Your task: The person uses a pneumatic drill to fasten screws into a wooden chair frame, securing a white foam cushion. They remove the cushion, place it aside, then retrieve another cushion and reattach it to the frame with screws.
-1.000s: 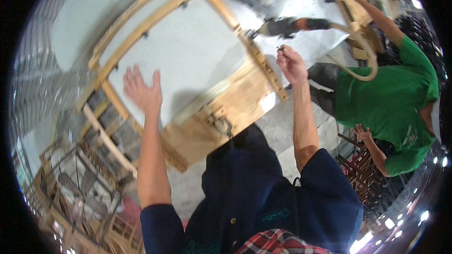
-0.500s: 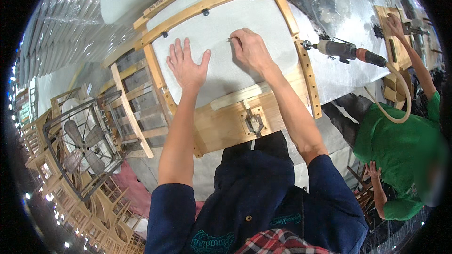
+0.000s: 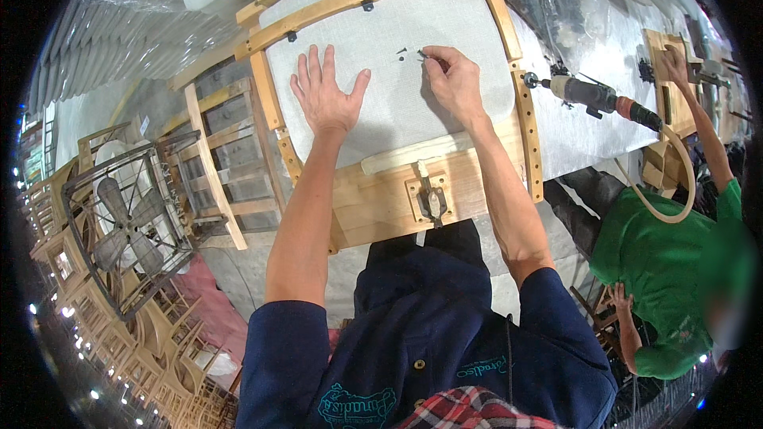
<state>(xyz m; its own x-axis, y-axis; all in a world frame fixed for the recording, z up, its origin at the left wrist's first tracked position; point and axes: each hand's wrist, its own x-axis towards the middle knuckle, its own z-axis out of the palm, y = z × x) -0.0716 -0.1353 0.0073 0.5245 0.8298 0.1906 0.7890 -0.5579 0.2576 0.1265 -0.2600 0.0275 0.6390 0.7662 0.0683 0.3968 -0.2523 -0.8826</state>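
A pale grey upholstered panel (image 3: 381, 111) lies in a light wooden frame (image 3: 274, 103) in front of me. My left hand (image 3: 327, 99) rests flat on its left part, fingers spread, holding nothing. Right of the middle, my right hand (image 3: 455, 83) is closed in a pinch, with small dark screws at its fingertips; how many it holds is hidden. Just left of those fingertips, a loose dark screw (image 3: 401, 51) lies on the fabric beside a small dark piece. Black tabs (image 3: 367, 5) sit along the far rail. Near my waist, a metal toggle clamp (image 3: 431, 199) is mounted on the wooden board.
A power drill (image 3: 592, 94) with a hose lies to the right of the frame. Beyond it, a person in a green shirt (image 3: 652, 246) works at a wooden block. At left are a wooden pallet (image 3: 226, 167), a caged fan (image 3: 127, 222) and several chair frames (image 3: 151, 342).
My right hand has shifted a little rightward across the panel. Loose screws now show beside its fingertips. My left hand stays flat; the whole view has shifted slightly.
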